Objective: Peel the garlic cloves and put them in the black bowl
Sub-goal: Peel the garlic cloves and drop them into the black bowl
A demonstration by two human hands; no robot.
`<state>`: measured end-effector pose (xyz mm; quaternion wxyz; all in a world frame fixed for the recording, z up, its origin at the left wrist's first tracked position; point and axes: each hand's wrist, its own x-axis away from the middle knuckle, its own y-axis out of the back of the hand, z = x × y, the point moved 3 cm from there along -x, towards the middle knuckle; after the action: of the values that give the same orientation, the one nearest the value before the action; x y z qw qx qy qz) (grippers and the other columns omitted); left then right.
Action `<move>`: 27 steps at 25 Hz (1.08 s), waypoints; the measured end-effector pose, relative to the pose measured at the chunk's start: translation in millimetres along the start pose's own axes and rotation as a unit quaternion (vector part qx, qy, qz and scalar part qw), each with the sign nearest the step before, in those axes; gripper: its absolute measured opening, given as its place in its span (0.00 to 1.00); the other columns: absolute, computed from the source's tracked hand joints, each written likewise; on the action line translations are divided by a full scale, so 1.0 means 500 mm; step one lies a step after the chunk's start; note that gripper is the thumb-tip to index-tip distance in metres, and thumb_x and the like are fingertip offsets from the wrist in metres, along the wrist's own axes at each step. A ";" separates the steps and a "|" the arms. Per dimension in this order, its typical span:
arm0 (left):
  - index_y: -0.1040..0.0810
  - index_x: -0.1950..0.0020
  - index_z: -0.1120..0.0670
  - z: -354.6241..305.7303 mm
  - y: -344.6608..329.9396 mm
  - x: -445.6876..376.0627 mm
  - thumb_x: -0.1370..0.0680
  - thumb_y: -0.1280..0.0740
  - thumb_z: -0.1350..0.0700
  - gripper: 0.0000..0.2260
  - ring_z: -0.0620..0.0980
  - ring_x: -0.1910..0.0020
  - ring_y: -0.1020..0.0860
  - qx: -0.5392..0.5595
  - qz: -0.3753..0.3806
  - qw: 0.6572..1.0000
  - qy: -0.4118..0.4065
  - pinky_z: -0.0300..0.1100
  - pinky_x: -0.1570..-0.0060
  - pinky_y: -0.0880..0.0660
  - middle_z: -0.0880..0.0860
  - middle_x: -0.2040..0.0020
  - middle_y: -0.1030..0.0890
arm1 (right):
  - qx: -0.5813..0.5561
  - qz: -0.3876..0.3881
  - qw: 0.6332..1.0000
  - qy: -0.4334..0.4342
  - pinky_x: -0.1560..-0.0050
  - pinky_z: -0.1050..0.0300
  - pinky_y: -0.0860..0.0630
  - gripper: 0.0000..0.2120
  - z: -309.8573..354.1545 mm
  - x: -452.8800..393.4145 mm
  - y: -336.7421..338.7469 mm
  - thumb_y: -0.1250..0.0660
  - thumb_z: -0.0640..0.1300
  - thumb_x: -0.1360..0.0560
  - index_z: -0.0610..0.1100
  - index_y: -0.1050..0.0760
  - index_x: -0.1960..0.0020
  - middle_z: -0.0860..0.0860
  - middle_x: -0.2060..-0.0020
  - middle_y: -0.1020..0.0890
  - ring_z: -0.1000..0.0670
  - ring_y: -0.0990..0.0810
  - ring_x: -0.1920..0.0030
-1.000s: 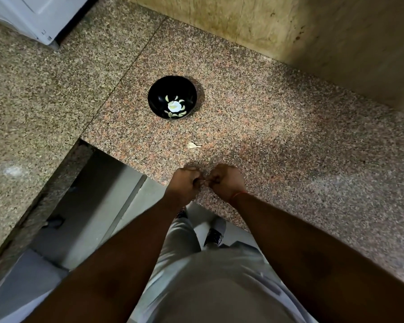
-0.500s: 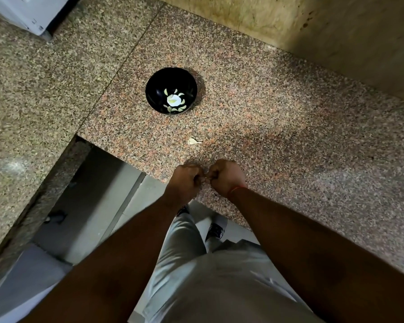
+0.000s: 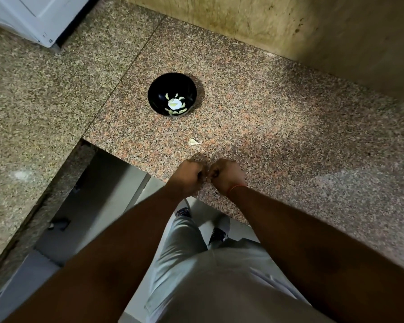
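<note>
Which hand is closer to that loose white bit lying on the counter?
Left, narrowly. The white bit lies beyond both fists on the counter: the left hand sits almost straight below it, the right hand below and off to its right.

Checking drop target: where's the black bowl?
Head view, upper middle: the black bowl stands on the granite counter, beyond both hands, with a loose garlic piece between it and them.
</note>
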<state>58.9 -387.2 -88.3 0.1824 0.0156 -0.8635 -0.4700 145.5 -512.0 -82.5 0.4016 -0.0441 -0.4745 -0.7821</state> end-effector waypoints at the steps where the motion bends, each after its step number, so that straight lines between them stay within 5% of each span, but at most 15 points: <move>1: 0.18 0.60 0.54 0.003 0.007 -0.018 0.26 0.31 0.64 0.07 0.51 0.64 0.20 -0.013 0.035 0.999 -0.002 0.46 0.58 0.22 0.53 0.62 0.17 | 0.005 0.003 1.000 -0.001 0.57 0.59 0.19 0.10 0.001 -0.003 0.000 0.29 0.39 0.24 0.51 0.16 0.60 0.56 0.61 0.16 0.60 0.22 0.65; 11: 0.14 0.62 0.51 0.031 0.020 -0.051 0.30 0.26 0.66 0.09 0.33 0.70 0.23 0.057 0.056 0.997 0.008 0.31 0.62 0.27 0.47 0.65 0.16 | -0.009 -0.002 1.000 -0.013 0.57 0.59 0.19 0.18 0.002 -0.016 -0.001 0.28 0.39 0.26 0.54 0.23 0.70 0.59 0.64 0.18 0.59 0.20 0.63; 16: 0.12 0.58 0.56 0.013 0.043 -0.061 0.28 0.26 0.65 0.05 0.46 0.61 0.18 0.024 0.072 0.997 0.019 0.38 0.53 0.24 0.54 0.58 0.13 | -0.014 -0.005 1.000 -0.013 0.55 0.56 0.17 0.16 -0.001 -0.019 -0.006 0.27 0.37 0.27 0.54 0.20 0.69 0.57 0.64 0.16 0.56 0.17 0.62; 19: 0.13 0.58 0.57 0.015 0.032 -0.014 0.26 0.27 0.66 0.06 0.41 0.64 0.18 0.107 0.008 0.992 0.060 0.36 0.57 0.23 0.52 0.59 0.13 | -0.042 0.002 0.999 -0.008 0.56 0.57 0.16 0.15 -0.002 -0.018 -0.004 0.25 0.36 0.28 0.52 0.19 0.68 0.57 0.65 0.16 0.58 0.18 0.63; 27: 0.18 0.57 0.63 -0.012 0.018 0.055 0.21 0.32 0.71 0.07 0.52 0.76 0.22 0.483 -0.052 0.843 0.230 0.43 0.75 0.22 0.58 0.69 0.19 | -0.184 0.071 0.980 0.000 0.55 0.59 0.17 0.06 -0.016 -0.011 0.018 0.22 0.35 0.29 0.45 0.15 0.58 0.52 0.61 0.13 0.54 0.15 0.58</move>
<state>36.3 -392.4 -70.0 0.3202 0.2541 -0.9125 0.0153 157.7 -517.3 -83.0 0.4411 -0.1506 -0.3184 -0.8255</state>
